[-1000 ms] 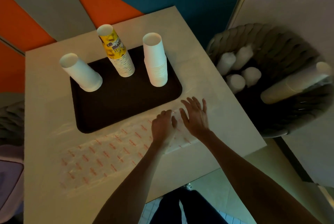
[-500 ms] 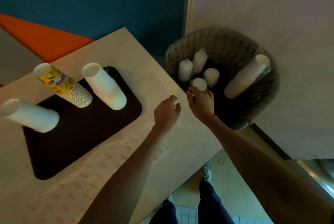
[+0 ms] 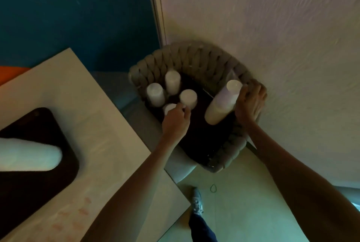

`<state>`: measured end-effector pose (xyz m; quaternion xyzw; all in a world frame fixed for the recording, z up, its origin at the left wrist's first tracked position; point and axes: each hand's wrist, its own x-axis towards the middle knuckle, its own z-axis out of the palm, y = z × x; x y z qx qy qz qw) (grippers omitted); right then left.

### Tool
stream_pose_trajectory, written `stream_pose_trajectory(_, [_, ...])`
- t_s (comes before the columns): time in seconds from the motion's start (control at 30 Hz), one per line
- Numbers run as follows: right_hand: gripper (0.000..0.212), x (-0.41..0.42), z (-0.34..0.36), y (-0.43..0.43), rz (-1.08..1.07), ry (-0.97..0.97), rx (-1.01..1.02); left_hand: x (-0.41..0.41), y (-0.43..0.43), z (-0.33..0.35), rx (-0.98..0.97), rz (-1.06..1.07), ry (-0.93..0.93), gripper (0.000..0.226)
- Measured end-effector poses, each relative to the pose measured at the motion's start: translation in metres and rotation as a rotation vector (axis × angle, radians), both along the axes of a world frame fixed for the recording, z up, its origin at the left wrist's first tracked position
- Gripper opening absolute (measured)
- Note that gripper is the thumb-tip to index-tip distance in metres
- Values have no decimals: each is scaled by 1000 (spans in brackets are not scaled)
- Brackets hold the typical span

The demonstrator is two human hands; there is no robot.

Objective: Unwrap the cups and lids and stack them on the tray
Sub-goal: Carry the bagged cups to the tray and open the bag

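- While the person leans over the woven basket [image 3: 194, 54], both hands are down inside it.
- Right hand [image 3: 251, 103] at the basket's far-right wall, fingers curled round the upper end of the tall wrapped stack [image 3: 221, 105]; a firm hold.
- Tall wrapped stack tilted, top resting toward the basket's right rim, bottom on the dark basket floor.
- Left hand [image 3: 176, 122] at the basket's near-left side, fingers bent over a short wrapped roll [image 3: 169, 107]; cannot tell if it is gripping or only touching.
- Three more short rolls upright in the basket's left part: one [image 3: 154, 94] by the left wall, one [image 3: 172, 82] toward the back, one [image 3: 188, 98] just beside the left fingertips.
- Table [image 3: 93, 117] left of the basket, close but apart from it.
- Dark tray [image 3: 29, 179] on the table, well left of the basket, with a blurred white cup stack [image 3: 25, 157] on it.
- Clear wrapper with red print [image 3: 78, 214] flat on the table, on the near side of the tray.
- One shoe [image 3: 196, 200] and a small band [image 3: 213, 188] on the floor, on the near side of the basket.
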<state>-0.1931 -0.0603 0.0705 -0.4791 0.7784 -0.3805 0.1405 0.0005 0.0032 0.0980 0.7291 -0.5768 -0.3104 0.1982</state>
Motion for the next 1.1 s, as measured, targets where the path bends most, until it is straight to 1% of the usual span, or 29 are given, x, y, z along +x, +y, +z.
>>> stream_pose_trajectory(0.07, [60,-20,-15,-23,-7,-123,54,-16,-20,-6,-14,-13,8,34])
stream_pose_trajectory(0.13, [61,-30,-22,-35,22,-294,111,-28,-33,-10,18,-23,34,35])
stream_pose_trajectory(0.2, [53,-38,-27,-45,43,-543,196,-41,-46,-14,47,-11,88,37])
stream_pose_trajectory(0.23, [53,-42,-33,-52,61,-677,244,-48,-53,-18,62,1,125,37])
stream_pose_trajectory(0.27, [58,-45,-37,-56,77,-782,294,-53,-57,-21,82,12,167,38])
stream_pose_trajectory(0.33, [66,-46,-51,-62,114,-888,355,-64,-69,-28,123,26,235,40])
stream_pose_trajectory(0.4, [65,-47,-68,-65,126,-944,323,-74,-77,-32,144,49,287,44])
stream_pose_trajectory(0.53, [61,-41,-74,-61,90,-1015,357,-89,-94,-41,180,133,383,58])
stream_pose_trajectory(0.63, [65,-32,-79,-56,156,-1018,415,-92,-100,-47,251,231,422,73])
stream_pose_trajectory(0.7, [67,-25,-83,-54,189,-1010,444,-90,-99,-53,302,302,384,82])
stream_pose_trajectory(0.8, [60,-14,-101,-55,179,-1020,462,-74,-93,-65,266,393,280,93])
stream_pose_trajectory(0.87, [51,-8,-119,-58,110,-981,471,-58,-90,-73,240,427,250,88])
stream_pose_trajectory(0.93, [49,-6,-139,-62,-12,-911,513,-42,-87,-80,250,470,246,79])
stream_pose_trajectory(1.03, [54,-9,-173,-67,-112,-800,639,-18,-83,-95,221,532,263,75])
stream_pose_trajectory(1.1, [65,-9,-190,-71,-135,-808,719,-4,-80,-103,241,549,215,76])
